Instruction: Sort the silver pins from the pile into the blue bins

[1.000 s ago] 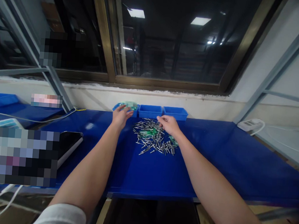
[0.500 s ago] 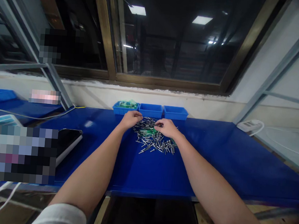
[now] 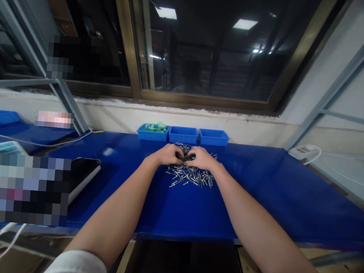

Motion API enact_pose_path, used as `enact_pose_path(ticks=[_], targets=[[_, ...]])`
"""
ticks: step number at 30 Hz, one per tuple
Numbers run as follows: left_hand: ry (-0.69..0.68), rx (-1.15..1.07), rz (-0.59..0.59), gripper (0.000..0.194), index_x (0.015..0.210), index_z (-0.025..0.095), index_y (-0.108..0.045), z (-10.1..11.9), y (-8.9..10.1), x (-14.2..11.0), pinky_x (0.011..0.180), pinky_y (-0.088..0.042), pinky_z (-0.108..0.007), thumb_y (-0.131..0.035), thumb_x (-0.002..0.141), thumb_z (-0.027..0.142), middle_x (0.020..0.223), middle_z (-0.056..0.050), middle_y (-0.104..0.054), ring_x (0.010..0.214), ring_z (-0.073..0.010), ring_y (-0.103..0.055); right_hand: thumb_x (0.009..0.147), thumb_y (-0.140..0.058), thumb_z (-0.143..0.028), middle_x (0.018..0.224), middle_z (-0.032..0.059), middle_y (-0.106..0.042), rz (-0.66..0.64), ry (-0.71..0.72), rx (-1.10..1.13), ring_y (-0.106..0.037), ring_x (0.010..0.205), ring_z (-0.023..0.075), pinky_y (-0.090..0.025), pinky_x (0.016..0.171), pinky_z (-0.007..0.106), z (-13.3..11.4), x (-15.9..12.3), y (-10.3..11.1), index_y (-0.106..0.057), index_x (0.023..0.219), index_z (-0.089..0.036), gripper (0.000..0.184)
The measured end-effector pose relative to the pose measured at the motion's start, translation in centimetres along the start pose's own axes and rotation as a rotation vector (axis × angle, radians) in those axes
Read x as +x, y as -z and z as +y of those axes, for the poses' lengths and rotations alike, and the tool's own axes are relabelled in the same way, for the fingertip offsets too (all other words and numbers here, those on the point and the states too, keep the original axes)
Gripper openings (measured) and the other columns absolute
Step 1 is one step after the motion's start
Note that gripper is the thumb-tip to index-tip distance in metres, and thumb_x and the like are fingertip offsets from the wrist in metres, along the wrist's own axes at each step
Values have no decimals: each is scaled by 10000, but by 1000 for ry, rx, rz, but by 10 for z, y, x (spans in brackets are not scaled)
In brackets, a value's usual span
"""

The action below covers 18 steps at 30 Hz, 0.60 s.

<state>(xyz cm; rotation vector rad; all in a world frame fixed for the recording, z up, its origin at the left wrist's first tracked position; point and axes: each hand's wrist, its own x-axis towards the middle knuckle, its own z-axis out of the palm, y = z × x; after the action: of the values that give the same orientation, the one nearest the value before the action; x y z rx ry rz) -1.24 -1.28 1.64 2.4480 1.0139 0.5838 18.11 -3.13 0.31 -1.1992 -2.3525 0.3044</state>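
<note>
A dark flat device, partly masked, lies near the table's left edge. Three blue bins line the far edge, the leftmost holding green bags. The left hand curls inward among metal pins; a mostly hidden green packet sits between it and the curled right hand. Whether either pinches it is unclear. A white box sits by the far right corner.

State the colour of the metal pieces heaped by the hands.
The metal pieces are silvery; they show best in the head view.
</note>
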Motion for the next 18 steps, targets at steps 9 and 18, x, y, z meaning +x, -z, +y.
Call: enact_pose_path(ticks=[9,18], targets=[[-118,85,-11,167,712,220,-725,2,-1,1,575,-361,-223,-637,596,303,638,3,-637,582,-127,-529,597,-690,-328,695,21,-595,-18,-3,45,-507,671,146,-337,609,249,-6,0,3,-714,685,-183,171],[-154,169,-25,197,634,173,-689,3,-2,3,560,-341,-240,-543,715,277,614,-35,-637,539,-129,-511,622,-659,-379,660,11,-554,-26,38,22,-480,639,129,-319,583,248,-5,-2,3,-701,660,-175,212]])
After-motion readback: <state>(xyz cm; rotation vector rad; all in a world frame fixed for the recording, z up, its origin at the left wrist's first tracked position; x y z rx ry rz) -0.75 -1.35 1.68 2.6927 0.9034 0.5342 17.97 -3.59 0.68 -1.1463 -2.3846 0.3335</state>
